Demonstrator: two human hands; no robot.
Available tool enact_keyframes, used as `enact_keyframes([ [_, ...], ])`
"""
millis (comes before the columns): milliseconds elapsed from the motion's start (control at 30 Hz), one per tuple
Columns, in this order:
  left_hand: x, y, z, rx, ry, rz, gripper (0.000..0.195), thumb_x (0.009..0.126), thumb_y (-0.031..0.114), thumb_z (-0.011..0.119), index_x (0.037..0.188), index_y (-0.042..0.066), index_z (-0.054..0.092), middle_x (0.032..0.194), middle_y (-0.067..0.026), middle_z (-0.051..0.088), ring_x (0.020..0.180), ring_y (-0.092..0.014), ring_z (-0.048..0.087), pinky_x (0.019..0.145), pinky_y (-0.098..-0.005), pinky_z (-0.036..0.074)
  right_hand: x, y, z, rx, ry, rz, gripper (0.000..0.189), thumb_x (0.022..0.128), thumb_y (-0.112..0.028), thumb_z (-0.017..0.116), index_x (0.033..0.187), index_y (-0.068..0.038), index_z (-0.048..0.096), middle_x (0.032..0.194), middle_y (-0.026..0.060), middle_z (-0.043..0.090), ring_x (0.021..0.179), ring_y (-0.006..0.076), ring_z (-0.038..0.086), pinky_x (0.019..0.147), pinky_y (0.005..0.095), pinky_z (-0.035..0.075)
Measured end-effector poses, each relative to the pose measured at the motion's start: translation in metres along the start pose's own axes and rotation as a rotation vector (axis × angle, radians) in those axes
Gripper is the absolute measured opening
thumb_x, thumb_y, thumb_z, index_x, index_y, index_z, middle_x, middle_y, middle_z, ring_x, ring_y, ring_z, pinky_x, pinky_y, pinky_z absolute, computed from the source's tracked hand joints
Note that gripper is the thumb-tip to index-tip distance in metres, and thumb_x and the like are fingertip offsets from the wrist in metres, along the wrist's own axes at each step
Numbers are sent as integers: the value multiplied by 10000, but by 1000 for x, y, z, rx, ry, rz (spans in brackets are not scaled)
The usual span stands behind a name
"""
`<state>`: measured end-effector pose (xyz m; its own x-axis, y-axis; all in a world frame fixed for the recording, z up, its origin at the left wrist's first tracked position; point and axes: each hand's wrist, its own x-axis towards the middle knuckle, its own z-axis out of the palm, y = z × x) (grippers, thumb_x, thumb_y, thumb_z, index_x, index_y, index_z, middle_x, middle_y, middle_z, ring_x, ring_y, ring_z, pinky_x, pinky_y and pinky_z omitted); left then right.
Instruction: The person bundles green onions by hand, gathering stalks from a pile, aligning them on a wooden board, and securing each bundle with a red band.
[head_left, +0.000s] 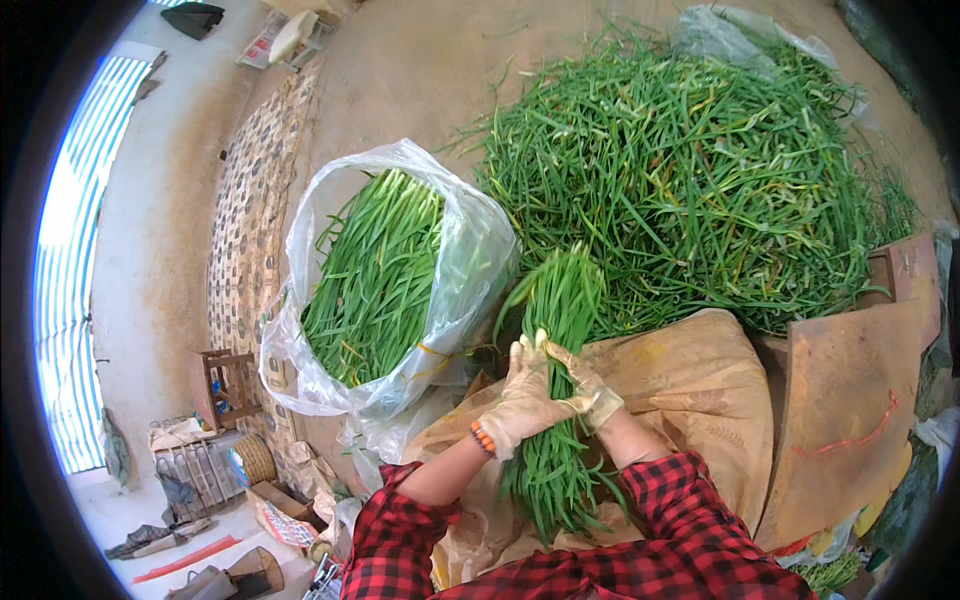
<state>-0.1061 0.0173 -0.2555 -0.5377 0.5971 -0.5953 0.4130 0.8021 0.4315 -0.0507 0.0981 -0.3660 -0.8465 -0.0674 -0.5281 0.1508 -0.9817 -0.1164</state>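
A bundle of long green chives or similar leaves (559, 300) lies lengthwise over my lap, its pale cut ends pointing away from me. My left hand (523, 401), in a pale thin glove, wraps the bundle from the left. From the other side my right hand (586, 382), gloved the same way, presses against it with the fingertips meeting near the left ones. Leaf tips hang down between my forearms. Left of the bundle stands a clear plastic bag (480, 247), its mouth wide, packed with aligned green leaves (375, 285). Beneath my hands a brown cloth (690, 382) covers my lap.
A large loose heap of green leaves (682, 172) covers the floor ahead and right. A wooden board (844, 412) leans at my right, with a red string (847, 435) on it. At left are a small wooden stool (225, 390), a woven basket (255, 457) and a patterned floor covering (247, 202).
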Motion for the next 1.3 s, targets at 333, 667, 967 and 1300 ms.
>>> enact_keyframes([
  [333, -142, 33, -45, -1315, -119, -89, 430, 828, 160, 666, 1208, 51, 499, 1014, -26, 607, 879, -146, 600, 795, -292, 504, -72, 1, 127, -220, -294, -371, 388, 827, -204, 672, 1145, -27, 537, 993, 80, 625, 806, 183, 628, 701, 354, 554],
  [667, -284, -26, -82, -378, 131, 248, 511, 719, 71, 745, 1186, 48, 541, 1097, -38, 604, 975, -139, 553, 839, -292, 458, -122, -4, 162, 86, -10, -403, 670, 781, -613, 584, 1215, -106, 518, 1164, 130, 575, 1069, 308, 548, 901, 495, 467],
  [967, -386, -125, -28, -1033, -158, -137, 235, 741, -13, 674, 945, 44, 572, 836, -58, 637, 601, -92, 563, 517, -237, 450, -70, 52, 85, 294, 95, -297, 280, 983, -294, 392, 890, -76, 541, 652, 17, 494, 596, 191, 519, 689, 401, 523],
  [1300, -385, -174, 29, -882, 4, 70, 464, 758, 117, 745, 1171, 40, 549, 1014, -50, 649, 853, -120, 602, 748, -291, 505, -68, -18, 114, 51, 280, -289, 301, 982, -299, 341, 791, -131, 501, 464, -67, 347, 391, 92, 308, 406, 249, 282],
])
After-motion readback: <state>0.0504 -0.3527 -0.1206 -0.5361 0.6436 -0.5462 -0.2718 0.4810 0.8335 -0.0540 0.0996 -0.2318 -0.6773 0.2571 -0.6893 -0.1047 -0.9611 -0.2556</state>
